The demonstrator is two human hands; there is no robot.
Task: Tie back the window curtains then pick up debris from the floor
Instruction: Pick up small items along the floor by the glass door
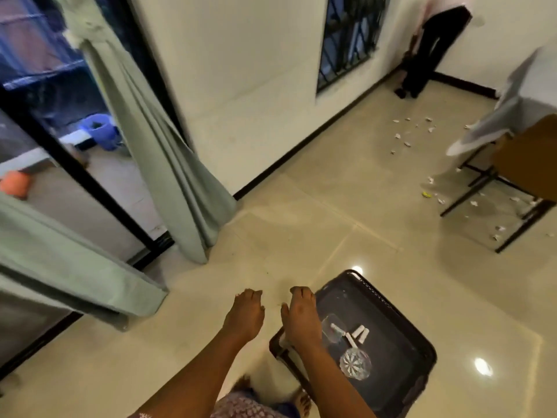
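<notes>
**Room inventory: curtains tied, debris on floor**

While both arms reach forward and down, the left hand (244, 315) and right hand (300, 315) hang side by side, apart, fingers loosely curled downward, gripping nothing.

- Right curtain (156, 152): pale green, gathered and knotted near its top, falling along the black door frame to the floor.
- Left curtain (60, 267): same green cloth, drawn across the lower left; its tie is out of view.
- Debris (407, 134): small white scraps scattered on the tiles well ahead, near the far wall, with more scraps under and around the folding table.
- Floor (346, 212): glossy cream tiles with lamp reflections.
- Dark tray (391, 312): below the right hand, holding white rolled pieces (355, 334) and a cut-glass dish (355, 363).
- Folding table (512, 182): black legs, grey cloth draped over it, at right.
- Barred window (346, 40): in the far wall.
- Second person (431, 49): standing in the far corner, blurred.
- Blue bucket (101, 131): outside the glass door.
</notes>
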